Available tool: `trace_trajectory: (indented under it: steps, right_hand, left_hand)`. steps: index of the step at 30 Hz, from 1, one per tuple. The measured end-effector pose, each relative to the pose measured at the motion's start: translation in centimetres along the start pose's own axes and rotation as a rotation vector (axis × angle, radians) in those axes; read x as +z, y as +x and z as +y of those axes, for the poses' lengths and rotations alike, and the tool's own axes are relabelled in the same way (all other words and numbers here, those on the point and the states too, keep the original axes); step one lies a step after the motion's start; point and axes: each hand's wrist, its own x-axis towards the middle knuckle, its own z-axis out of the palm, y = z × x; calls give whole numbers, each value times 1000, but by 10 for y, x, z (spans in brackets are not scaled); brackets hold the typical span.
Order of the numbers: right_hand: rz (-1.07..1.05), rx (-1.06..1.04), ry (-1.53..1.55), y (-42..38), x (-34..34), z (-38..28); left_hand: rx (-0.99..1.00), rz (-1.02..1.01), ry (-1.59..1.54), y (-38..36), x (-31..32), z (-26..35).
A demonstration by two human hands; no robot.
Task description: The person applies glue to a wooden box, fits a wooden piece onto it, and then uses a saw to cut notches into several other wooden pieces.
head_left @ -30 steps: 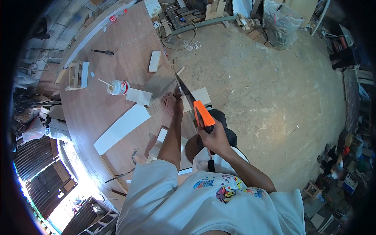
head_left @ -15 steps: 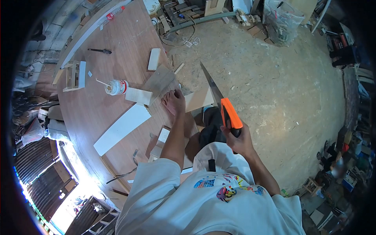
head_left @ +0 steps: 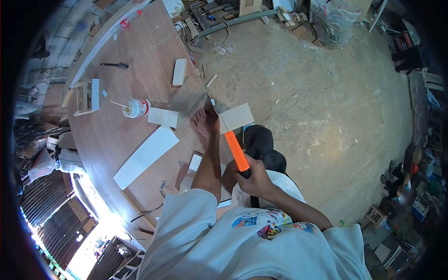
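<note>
My right hand (head_left: pixel 254 177) is wrapped around the orange-and-black handle of a handsaw (head_left: pixel 236 151). Its thin blade points away from me and slants left, close beside my left hand (head_left: pixel 205 122). That hand presses down at the table edge, its fingers bent over a pale wooden board (head_left: pixel 238 116) whose right end juts out past the table. The part of the board under the hand is hidden. Left of the hand lie a greyish flat panel (head_left: pixel 189 100) and a whitish wooden block (head_left: pixel 163 116).
On the wooden table (head_left: pixel 140 158) are a long white board (head_left: pixel 146 156), a jar with a stick (head_left: pixel 136 108), a small white block (head_left: pixel 179 72), a dark slender tool (head_left: pixel 115 65) and a small wooden frame (head_left: pixel 87 96). Scraps and a plastic bag (head_left: pixel 332 23) sit at the back.
My right hand has brought the saw left and lowered it, from above the floor to the board beside my left hand. The left hand has stayed on the board.
</note>
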Motion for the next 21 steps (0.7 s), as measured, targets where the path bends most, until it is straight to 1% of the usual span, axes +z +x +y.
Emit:
trace_trajectory:
  steps: [3, 5, 6, 7, 21]
  right_hand:
    - [-22, -20, -9, 0, 6, 5]
    - [-36, -35, -19, -1, 10, 7]
    - [-51, -18, 24, -2, 12, 7]
    - [-65, -1, 67, -2, 13, 6]
    - [-47, 28, 28, 1, 14, -3]
  left_hand:
    - [6, -9, -3, -3, -1, -4]
    - [11, -16, -8, -14, -31, -43]
    - [13, -20, -13, -15, -34, -46]
    - [16, -24, -18, -15, -34, -47]
    - [18, -55, -66, -16, -37, -46]
